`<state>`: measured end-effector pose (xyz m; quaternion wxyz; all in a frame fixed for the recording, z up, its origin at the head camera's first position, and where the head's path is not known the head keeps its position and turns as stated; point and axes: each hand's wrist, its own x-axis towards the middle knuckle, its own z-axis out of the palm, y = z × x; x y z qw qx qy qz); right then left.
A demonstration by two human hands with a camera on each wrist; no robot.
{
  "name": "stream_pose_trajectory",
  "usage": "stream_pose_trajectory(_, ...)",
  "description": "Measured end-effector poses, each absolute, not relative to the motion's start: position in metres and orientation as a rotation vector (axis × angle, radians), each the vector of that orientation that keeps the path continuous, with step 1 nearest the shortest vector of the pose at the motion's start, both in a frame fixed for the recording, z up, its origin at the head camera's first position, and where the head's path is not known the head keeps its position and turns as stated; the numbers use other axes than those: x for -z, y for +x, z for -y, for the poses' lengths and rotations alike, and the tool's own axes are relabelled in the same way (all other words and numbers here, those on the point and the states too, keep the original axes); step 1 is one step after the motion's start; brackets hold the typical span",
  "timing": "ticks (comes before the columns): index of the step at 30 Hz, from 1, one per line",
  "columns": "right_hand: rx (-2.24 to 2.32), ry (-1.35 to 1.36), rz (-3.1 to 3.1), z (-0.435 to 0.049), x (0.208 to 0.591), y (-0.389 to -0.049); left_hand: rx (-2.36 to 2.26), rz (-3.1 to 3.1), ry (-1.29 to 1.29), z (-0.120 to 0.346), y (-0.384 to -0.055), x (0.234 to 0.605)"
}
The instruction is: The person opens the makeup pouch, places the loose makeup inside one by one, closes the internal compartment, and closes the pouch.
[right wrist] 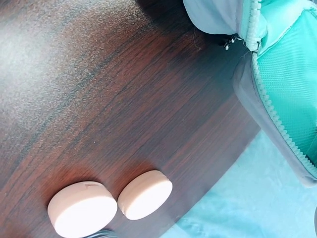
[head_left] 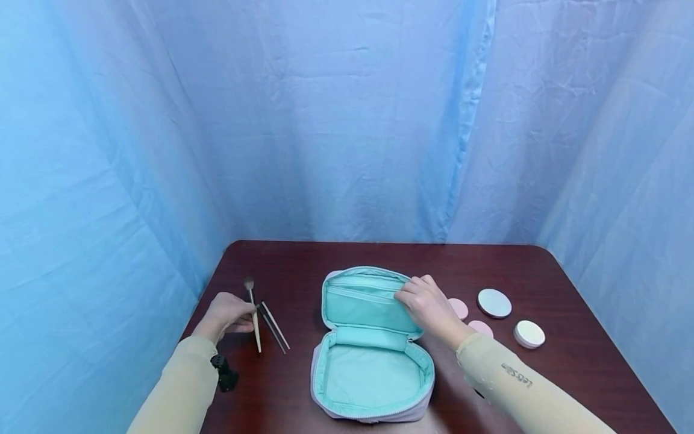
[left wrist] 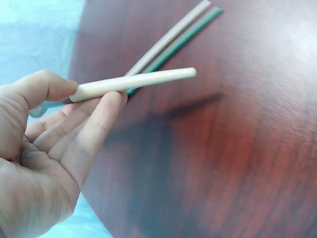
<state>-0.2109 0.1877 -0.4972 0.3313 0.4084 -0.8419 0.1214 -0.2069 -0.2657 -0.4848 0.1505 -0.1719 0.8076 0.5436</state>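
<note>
Left hand (head_left: 228, 312): fingertips brought narrowly together in a pinch on the brush.
Brush (head_left: 257, 331): in the left wrist view the hand covers part of its upper end; between the left fingertips, bristles beyond the grip, pale handle on the near side of it.
Sticks: just right of the left grip, on the table (head_left: 336, 256), the dark stick (head_left: 276, 337) beside the pale stick (head_left: 279, 331).
Bag (head_left: 374, 380): right of the left grip, lid (head_left: 360, 307) raised; cut off in the right wrist view.
Right hand (head_left: 431, 306): thumb hard to make out; fingers curled at the lid's right edge, holding it.
Pink discs (head_left: 481, 328): right of the right grip, one partly behind the hand.
Silver disc (head_left: 494, 303): farther right of that grip.
White disc (head_left: 529, 334): farthest right, nearer than the silver one.
</note>
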Motion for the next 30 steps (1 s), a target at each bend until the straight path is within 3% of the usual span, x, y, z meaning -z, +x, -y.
stream_pose_trajectory(9,-0.309,1.07,2.213,-0.189,0.497,-0.212,-1.834,-2.073,-0.296,0.248,-0.222,0.457)
stream_pose_trajectory(20,-0.326,1.081,2.192,-0.189,0.499,-0.214,-2.172,-1.862,-0.16,0.172,-0.23,0.43)
stream_pose_trajectory(30,-0.337,1.09,2.2,-0.189,0.5,-0.215,-2.392,-1.708,-0.227,0.113,-0.234,0.428)
